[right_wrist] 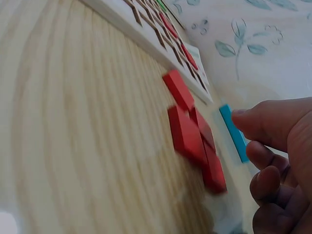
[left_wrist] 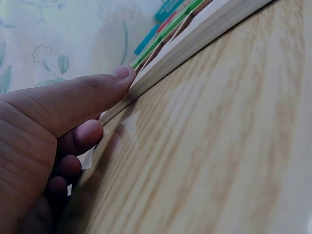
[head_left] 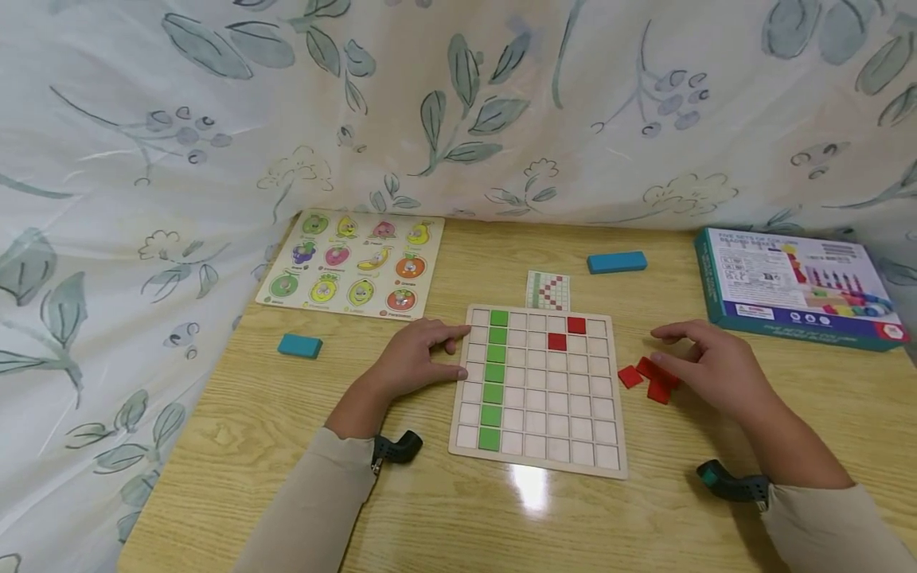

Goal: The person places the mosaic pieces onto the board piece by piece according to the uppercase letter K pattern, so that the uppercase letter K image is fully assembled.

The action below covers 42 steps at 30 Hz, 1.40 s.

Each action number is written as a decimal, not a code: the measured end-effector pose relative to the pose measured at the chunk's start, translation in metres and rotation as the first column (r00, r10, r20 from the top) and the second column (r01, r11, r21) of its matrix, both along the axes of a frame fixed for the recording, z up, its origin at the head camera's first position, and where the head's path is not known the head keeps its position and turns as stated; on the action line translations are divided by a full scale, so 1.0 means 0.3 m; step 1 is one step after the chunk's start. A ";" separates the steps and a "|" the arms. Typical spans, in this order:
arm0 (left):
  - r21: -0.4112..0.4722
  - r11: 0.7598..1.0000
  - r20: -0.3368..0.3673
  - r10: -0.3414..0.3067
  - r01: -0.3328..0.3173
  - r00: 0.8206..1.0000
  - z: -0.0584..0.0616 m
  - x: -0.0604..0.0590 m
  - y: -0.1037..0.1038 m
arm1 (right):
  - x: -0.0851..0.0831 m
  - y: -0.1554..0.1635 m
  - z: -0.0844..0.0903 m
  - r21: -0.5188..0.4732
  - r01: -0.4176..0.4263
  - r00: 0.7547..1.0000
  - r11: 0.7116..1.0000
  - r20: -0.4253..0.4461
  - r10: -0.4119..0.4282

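Note:
A wooden grid board (head_left: 537,465) lies in the middle of the table, with a column of green tiles (head_left: 494,374) at its left and two red tiles (head_left: 566,334) near its top right. My left hand (head_left: 458,354) rests against the board's left edge; in the left wrist view its thumb (left_wrist: 117,78) touches the board's edge (left_wrist: 195,41) and holds nothing. My right hand (head_left: 662,350) hovers with loosely curled fingers over a small pile of loose red tiles (head_left: 648,380) just right of the board. Those red tiles (right_wrist: 192,131) lie flat on the table, and the right hand (right_wrist: 253,141) holds none.
A small pattern card (head_left: 548,290) lies behind the board. One blue block (head_left: 617,262) sits at the back and another (head_left: 299,345) at the left. A fruit peg puzzle (head_left: 354,263) lies at back left, a printed box (head_left: 795,286) at right. Leaf-patterned cloth hangs behind.

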<state>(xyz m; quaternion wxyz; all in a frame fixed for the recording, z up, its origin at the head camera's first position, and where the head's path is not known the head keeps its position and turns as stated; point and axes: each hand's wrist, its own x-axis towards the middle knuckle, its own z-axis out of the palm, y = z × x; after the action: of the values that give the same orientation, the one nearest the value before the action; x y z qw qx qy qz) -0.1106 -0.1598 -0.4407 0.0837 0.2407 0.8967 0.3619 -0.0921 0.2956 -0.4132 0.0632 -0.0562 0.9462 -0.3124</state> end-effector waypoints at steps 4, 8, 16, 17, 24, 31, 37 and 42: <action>0.000 1.000 -0.009 0.000 0.000 1.000 0.000 0.001 -0.001 | 0.016 0.045 -0.007 0.017 0.044 0.999 0.999 0.008 -0.044; 0.004 1.000 -0.014 -0.002 0.002 1.000 0.000 -0.001 -0.002 | 0.033 0.086 -0.016 0.033 0.078 0.997 0.996 0.012 -0.078; -0.001 1.000 -0.025 0.001 -0.001 1.000 -0.003 -0.003 -0.006 | 0.054 0.162 -0.032 0.067 0.128 0.991 0.989 0.032 -0.130; 0.001 1.000 -0.025 0.001 -0.001 1.000 -0.004 -0.003 -0.006 | 0.056 0.170 -0.034 0.073 0.132 0.990 0.989 0.035 -0.135; 0.007 1.000 -0.022 0.000 0.000 1.000 -0.010 -0.004 -0.005 | 0.065 0.213 -0.041 0.094 0.162 0.981 0.982 0.090 -0.170; 0.018 1.000 -0.037 -0.005 0.005 0.999 -0.012 -0.002 -0.003 | 0.081 0.235 -0.047 0.127 0.167 0.981 0.978 0.080 -0.178; 0.022 1.000 -0.025 -0.003 0.004 1.000 -0.010 -0.001 -0.001 | 0.087 0.241 -0.054 0.121 0.184 0.978 0.975 0.076 -0.194; 0.021 1.000 -0.025 -0.003 0.003 1.000 -0.011 0.001 -0.001 | 0.088 0.240 -0.055 0.128 0.181 0.979 0.975 0.075 -0.192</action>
<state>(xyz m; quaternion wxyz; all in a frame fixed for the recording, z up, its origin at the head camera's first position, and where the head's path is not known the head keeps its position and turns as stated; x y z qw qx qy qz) -0.1104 -0.1602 -0.4440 0.0705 0.2474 0.8935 0.3680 -0.0657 0.3677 -0.4298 0.0778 0.0504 0.9608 -0.2614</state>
